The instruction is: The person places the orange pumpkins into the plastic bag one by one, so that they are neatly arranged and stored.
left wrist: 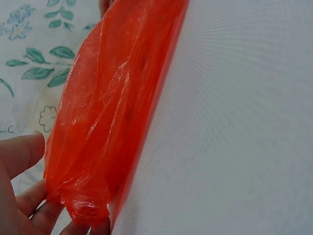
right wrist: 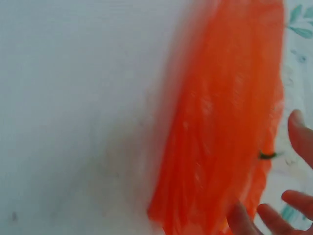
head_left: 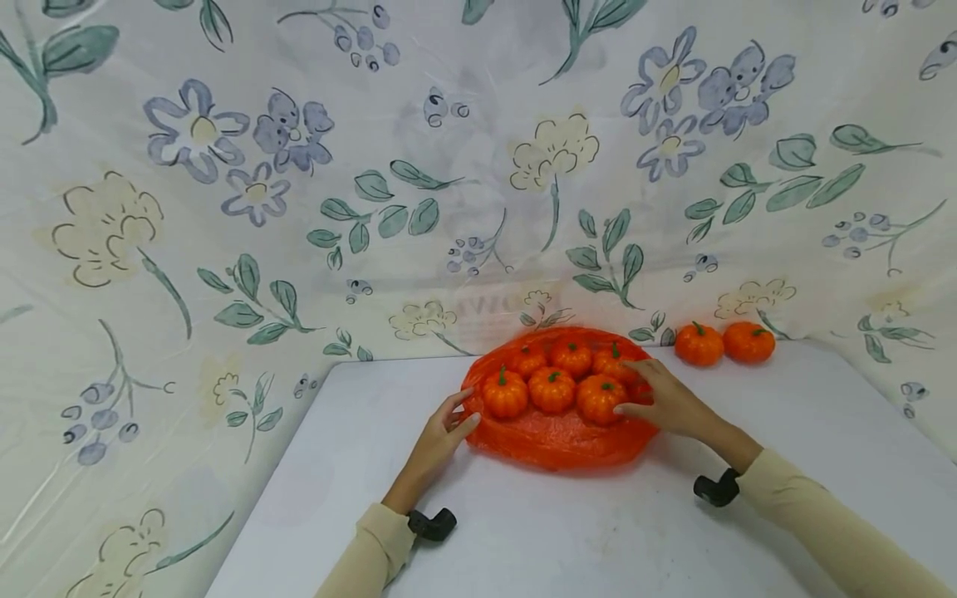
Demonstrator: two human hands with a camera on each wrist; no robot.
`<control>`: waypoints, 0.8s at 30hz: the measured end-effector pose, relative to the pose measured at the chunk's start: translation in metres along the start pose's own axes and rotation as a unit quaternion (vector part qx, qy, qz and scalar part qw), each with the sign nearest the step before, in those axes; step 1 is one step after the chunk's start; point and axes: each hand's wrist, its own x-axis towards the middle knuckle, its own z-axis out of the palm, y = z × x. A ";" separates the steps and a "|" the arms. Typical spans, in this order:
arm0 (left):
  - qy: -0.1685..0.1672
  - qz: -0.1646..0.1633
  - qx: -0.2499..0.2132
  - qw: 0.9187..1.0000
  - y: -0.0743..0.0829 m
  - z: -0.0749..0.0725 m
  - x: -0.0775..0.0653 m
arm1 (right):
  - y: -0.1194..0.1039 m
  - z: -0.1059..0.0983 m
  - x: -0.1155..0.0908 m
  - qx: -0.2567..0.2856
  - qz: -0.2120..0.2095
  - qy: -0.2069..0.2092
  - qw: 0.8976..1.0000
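Note:
A red plastic bag [head_left: 553,448], spread wide with its mouth facing up, lies on the white table. Several small orange pumpkins [head_left: 552,390] with green stems sit in it in two rows. At its left side, my left hand [head_left: 437,436] touches the bag's edge; in the left wrist view the fingers [left wrist: 46,215] rest against a crumpled end of the bag and the thumb stands apart. My right hand [head_left: 665,400] is at the bag's right side, thumb and fingers spread beside the rightmost pumpkins. Motion blurs the bag [right wrist: 220,122] in the right wrist view.
Two more orange pumpkins [head_left: 699,344] stand side by side at the table's back right. A flower-patterned sheet [head_left: 449,166] hangs behind the white table [head_left: 523,531] and along its sides. Each wrist wears a black device [head_left: 432,525].

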 end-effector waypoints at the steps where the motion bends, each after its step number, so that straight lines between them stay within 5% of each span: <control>1: 0.000 0.001 0.001 1.000 -0.001 0.000 0.000 | 0.000 -0.004 -0.001 0.006 -0.001 0.006 1.000; 7: 0.000 0.002 0.005 1.000 -0.003 0.000 0.000 | 0.011 -0.029 -0.007 0.059 0.018 0.040 0.997; 12: 0.000 0.005 -0.002 1.000 -0.002 0.000 0.001 | 0.024 -0.057 -0.010 0.078 0.088 0.060 0.991; 24: 0.002 -0.001 -0.004 1.000 -0.003 0.000 0.001 | 0.076 -0.108 -0.023 0.088 0.193 0.163 0.963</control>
